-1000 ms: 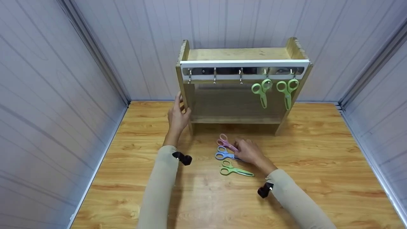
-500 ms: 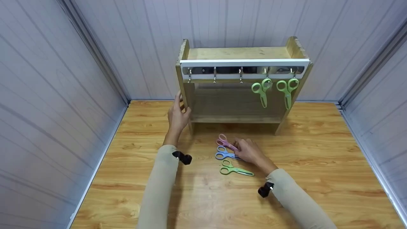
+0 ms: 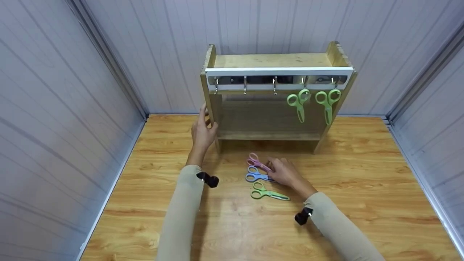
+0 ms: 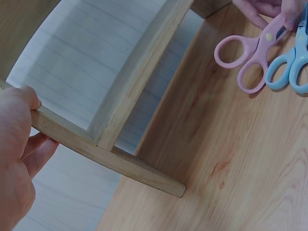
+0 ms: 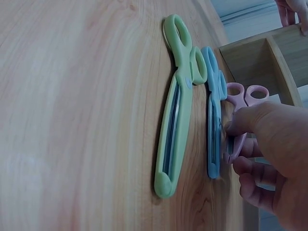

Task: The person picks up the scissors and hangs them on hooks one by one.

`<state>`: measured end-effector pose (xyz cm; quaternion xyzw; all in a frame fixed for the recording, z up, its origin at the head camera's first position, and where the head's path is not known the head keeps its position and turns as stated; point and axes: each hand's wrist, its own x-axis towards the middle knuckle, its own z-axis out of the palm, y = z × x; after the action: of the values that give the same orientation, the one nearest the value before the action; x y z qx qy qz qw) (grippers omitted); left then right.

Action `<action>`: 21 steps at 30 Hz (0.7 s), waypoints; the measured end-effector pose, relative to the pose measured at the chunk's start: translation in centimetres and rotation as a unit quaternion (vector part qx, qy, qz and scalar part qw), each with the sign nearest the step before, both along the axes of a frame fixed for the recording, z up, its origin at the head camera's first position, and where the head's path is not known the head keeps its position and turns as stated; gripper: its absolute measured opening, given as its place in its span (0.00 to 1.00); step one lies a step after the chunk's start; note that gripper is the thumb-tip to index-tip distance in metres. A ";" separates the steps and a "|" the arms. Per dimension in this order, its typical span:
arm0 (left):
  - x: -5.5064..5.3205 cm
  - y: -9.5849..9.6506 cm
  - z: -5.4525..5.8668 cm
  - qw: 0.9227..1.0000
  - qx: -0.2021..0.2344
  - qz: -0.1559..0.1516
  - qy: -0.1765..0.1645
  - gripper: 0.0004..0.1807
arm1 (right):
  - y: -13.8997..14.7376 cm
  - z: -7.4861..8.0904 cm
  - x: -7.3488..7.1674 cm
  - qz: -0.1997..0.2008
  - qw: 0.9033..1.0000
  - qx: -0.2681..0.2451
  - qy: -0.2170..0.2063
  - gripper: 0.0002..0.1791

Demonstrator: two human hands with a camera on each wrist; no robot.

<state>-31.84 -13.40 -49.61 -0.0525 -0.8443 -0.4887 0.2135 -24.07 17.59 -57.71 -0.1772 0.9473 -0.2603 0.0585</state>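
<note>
In the head view, my left hand (image 3: 203, 135) grips the left side panel of a small wooden shelf (image 3: 270, 136). The left wrist view shows the thumb on one face of that panel (image 4: 79, 139) and fingers curled behind it. My right hand (image 3: 285, 173) pinches the blade end of pink scissors (image 3: 255, 161), thumb on one side and fingers on the other in the right wrist view. Blue scissors (image 5: 214, 110) lie right beside them, partly under the right hand in the head view. Nearest the person lie green scissors (image 3: 267, 194), handles pointing left.
A white rail (image 3: 235, 87) with several metal hooks spans the shelf's upper front. Two green scissors, one inner (image 3: 300, 109) and one outer (image 3: 328, 110), hang from its two rightmost hooks. Pale panelled walls (image 3: 174, 54) enclose the wood-grain surface (image 3: 362, 174) on three sides.
</note>
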 end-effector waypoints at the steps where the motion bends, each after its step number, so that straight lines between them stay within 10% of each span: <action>1: 0.0 0.0 0.0 1.000 0.000 0.001 0.001 0.41 | 0.0 0.0 0.0 0.001 1.000 -0.001 0.000 0.13; 21: -0.1 -0.1 -0.1 1.000 -0.003 -0.004 0.011 0.40 | 0.6 0.4 0.0 -0.002 1.000 -0.012 0.027 0.09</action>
<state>-31.90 -13.49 -49.70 -0.0613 -0.8433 -0.4863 0.2205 -24.06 18.22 -57.30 -0.1829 0.9457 -0.2670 0.0305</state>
